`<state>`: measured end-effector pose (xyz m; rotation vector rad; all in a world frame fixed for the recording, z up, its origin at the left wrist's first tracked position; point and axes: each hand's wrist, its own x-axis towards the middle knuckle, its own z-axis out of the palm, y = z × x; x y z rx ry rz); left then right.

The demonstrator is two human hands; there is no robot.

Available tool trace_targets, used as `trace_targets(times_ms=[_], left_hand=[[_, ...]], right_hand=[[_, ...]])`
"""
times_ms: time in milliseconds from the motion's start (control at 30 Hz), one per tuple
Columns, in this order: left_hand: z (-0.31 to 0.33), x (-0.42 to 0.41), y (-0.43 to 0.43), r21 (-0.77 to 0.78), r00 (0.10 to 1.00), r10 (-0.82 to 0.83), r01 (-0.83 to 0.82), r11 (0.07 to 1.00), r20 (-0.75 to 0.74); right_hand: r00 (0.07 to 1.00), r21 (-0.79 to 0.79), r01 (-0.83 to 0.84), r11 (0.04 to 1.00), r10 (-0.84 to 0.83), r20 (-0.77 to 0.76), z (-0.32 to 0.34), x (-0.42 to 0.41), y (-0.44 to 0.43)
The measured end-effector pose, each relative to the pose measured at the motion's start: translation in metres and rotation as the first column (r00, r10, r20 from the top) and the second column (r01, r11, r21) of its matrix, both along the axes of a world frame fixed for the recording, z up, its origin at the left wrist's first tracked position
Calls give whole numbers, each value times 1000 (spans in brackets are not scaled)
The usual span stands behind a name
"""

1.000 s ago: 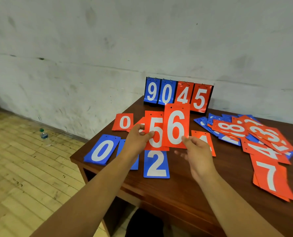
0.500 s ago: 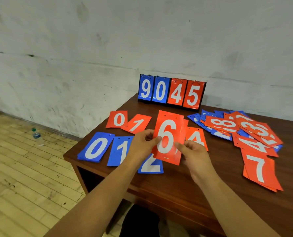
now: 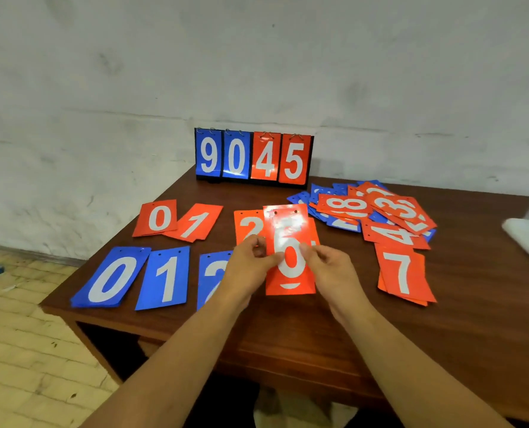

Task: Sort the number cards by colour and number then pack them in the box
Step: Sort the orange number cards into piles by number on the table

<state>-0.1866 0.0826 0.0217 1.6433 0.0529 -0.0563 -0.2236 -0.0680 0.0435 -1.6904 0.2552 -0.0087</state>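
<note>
Over the near middle of the tabletop (image 3: 318, 341), the left hand (image 3: 250, 268) and right hand (image 3: 331, 270) each pinch a side edge of the red 6 card (image 3: 289, 273) with curled fingers. Along the near left edge lie blue 0 (image 3: 112, 279), blue 1 (image 3: 166, 278) and blue 2 (image 3: 210, 273), the last partly hidden by the left hand. Behind them lie red 0 (image 3: 158, 218), red 1 (image 3: 195, 223) and red 2 (image 3: 247, 227). Red 7 (image 3: 402, 276) lies to the right, with a mixed heap (image 3: 365, 208) beyond it. At the far edge stands the scoreboard (image 3: 254, 156).

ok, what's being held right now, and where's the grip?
The red 6 card, in both hands: left hand pinches its left long edge, right hand its right long edge, about mid-height.
</note>
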Motion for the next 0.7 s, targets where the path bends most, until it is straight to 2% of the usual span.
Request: trace_targets(times_ms=[133, 233, 300, 433, 700], left_hand=[[-1, -4, -25, 119, 998, -5, -2, 993, 59], [3, -1, -33, 182, 996, 71, -79, 980, 51], [3, 1, -34, 203, 996, 88, -92, 975, 29], [4, -3, -40, 218, 998, 50, -40, 975, -38], [2, -14, -43, 264, 997, -4, 25, 964, -79]], right_hand=[[991, -195, 134, 972, -131, 28, -13, 4, -38], [949, -187, 313, 931, -314, 28, -18, 11, -72], [926, -201, 373, 906, -376, 26, -23, 18, -90], [912, -244, 396, 885, -410, -9, -28, 37, -110], [953, -556, 266, 788, -300, 32, -25, 64, -125]])
